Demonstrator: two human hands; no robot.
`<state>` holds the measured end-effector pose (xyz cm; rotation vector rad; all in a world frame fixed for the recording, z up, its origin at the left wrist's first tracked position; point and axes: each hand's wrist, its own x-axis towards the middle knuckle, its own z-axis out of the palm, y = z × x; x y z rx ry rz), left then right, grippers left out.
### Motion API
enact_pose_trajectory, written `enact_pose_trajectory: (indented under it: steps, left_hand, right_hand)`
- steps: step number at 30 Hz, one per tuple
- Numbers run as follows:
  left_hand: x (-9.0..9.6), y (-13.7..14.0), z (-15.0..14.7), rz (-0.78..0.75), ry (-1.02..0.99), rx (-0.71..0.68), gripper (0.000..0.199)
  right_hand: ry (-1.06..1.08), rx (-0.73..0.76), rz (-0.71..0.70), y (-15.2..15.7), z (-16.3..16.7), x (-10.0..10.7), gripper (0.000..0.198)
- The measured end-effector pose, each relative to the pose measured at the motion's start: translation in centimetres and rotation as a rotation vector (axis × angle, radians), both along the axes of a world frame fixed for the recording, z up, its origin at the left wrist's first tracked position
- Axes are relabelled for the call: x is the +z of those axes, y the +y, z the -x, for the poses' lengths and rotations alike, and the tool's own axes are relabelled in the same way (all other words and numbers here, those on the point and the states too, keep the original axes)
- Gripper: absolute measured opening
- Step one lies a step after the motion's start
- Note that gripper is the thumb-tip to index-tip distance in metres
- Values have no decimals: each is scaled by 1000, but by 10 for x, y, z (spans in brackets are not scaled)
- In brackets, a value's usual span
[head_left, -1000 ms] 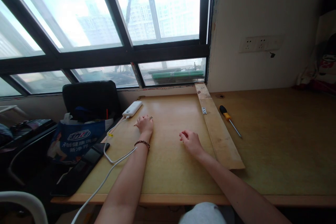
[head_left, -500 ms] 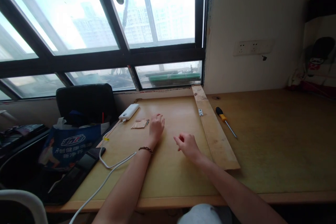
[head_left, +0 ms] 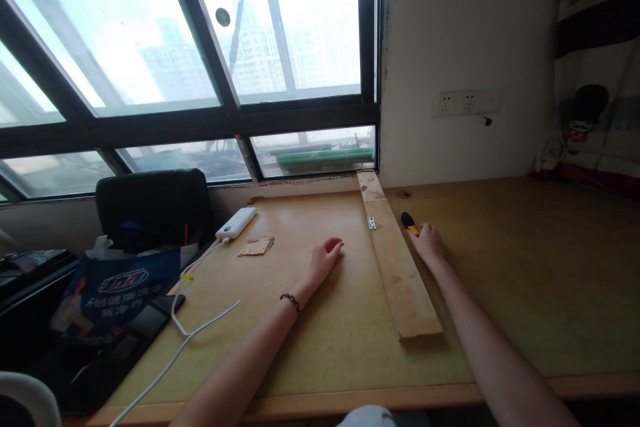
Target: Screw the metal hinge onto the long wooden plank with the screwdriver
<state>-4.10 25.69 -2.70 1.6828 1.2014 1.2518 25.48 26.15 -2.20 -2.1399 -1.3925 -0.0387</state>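
Note:
My right hand (head_left: 430,243) is closed round the screwdriver (head_left: 409,221), just right of the wooden board. The tool's black and yellow handle sticks out past my fingers, and its shaft is hidden. Over the table left of the board is my left hand (head_left: 326,259), a dark bracelet at its wrist. Its fingers are curled toward the thumb, and anything between them is too small to make out. The long wooden board (head_left: 395,260) lies lengthwise from the window side toward me. A small metal plate with holes (head_left: 371,223) rests at the board's left edge.
A piece of cardboard (head_left: 256,247) lies left of my left hand, near a white power bank (head_left: 237,223) with a white cable (head_left: 200,325). A blue bag (head_left: 125,280) and a black chair (head_left: 153,207) stand to the left. A wall socket (head_left: 467,103) is behind.
My right hand has crossed over the board to the right and taken hold of the screwdriver. My left hand has moved right, toward the board. The view has shifted slightly.

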Motion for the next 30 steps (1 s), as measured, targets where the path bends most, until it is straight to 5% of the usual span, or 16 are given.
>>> enact_pose_trajectory:
  steps: [3, 6, 10, 13, 15, 20, 30]
  left_hand:
    - [1, 22, -28, 225, -353, -31, 24]
    - [2, 44, -64, 409, -657, 40, 26]
    - [2, 59, -99, 474, -845, 82, 32]
    - [-1, 60, -109, 476, -842, -67, 31]
    - [-2, 61, -110, 491, -826, -142, 28]
    - [0, 65, -106, 578, -768, -220, 23]
    - [0, 67, -105, 624, -666, -287, 20]
  right_hand:
    - [-35, 47, 135, 2, 3, -10, 33]
    - [-30, 67, 125, 1, 5, -9, 27]
    - [57, 55, -187, 1, -2, 16, 24]
    - [300, 14, -523, 6, -6, 54, 32]
    - [527, 73, -626, 12, -5, 82, 32]
    - [1015, 554, -501, 31, 11, 118, 29]
    - [762, 579, -426, 38, 49, 114, 35]
